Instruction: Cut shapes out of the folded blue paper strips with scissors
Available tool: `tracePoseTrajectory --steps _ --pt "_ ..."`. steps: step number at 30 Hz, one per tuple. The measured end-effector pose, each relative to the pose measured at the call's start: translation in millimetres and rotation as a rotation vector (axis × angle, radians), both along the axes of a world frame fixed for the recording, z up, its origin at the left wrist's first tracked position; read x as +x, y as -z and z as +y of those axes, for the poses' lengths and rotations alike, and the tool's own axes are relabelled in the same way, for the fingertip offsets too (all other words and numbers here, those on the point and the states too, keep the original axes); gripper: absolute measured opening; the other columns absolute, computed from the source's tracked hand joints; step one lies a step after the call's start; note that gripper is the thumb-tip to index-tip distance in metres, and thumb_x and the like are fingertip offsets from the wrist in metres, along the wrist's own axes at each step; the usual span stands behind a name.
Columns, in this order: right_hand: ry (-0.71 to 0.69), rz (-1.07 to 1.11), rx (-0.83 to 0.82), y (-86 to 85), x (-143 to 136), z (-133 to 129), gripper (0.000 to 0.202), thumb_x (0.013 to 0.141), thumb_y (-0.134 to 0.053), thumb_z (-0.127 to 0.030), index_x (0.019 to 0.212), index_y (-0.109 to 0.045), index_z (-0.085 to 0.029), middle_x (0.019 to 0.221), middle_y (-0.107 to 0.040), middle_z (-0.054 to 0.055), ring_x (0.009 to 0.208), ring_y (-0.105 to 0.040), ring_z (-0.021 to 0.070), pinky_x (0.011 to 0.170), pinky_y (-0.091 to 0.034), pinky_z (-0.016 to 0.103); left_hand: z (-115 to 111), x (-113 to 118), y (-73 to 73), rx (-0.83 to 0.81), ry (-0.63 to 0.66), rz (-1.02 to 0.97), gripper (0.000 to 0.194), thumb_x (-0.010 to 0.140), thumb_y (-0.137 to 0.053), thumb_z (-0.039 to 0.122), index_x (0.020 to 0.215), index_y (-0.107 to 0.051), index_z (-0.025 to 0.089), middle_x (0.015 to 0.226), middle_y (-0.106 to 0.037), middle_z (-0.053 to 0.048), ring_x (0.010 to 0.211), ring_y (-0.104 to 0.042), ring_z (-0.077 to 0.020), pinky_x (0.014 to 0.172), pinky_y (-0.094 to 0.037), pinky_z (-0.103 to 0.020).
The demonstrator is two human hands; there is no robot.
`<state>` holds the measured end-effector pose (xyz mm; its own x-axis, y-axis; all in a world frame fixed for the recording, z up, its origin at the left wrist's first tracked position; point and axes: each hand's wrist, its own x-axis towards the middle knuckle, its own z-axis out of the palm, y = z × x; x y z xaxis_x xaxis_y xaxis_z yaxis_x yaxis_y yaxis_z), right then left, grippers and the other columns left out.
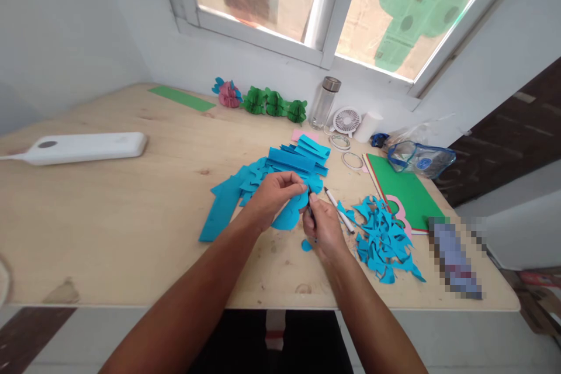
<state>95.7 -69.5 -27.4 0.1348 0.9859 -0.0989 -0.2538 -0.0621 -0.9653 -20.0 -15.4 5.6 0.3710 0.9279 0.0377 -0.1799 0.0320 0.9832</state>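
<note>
Forearms (197,295) cross the table's (153,216) near edge and converge a little right of its centre. Our left hand (272,197) pinches a lobed blue paper piece (287,217) between thumb and forefinger; our right hand (327,223) is wrapped around a dark tool (311,207), probably scissors, its blades too hidden for us to tell whether they are apart. Position of the piece: between the table's near edge and the blue strips (291,160). Beside our right hand lies a white pen (339,210); blue offcuts (381,234) spread toward the table's right edge, and one small scrap (306,245) sits closer to the near edge. We judge the step in hand to be trimming a rounded outline. Next move, in our view, calls for turning the paper with the left hand so the curve feeds the tool, in short bites; risk noted: nipping a fingertip, as both hands work nearly touching.
</note>
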Motion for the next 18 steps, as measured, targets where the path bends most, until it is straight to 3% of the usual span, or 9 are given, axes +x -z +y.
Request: tracePoseTrajectory --steps 18 --pt "-0.017 -0.005 0.002 -0.5 0.4 -1.2 0.057 0.077 -0.054 -0.062 0.042 -0.040 -0.019 0.033 -0.031 -0.007 0.031 -0.023 0.0045 0.035 -0.011 0.023 -1.7 1.8 -0.7 0.031 0.015 0.025 0.021 0.067 -0.064 0.029 0.054 -0.053 0.017 0.056 -0.050 0.003 0.056 -0.044 -0.0100 0.056 -0.037 -0.024"
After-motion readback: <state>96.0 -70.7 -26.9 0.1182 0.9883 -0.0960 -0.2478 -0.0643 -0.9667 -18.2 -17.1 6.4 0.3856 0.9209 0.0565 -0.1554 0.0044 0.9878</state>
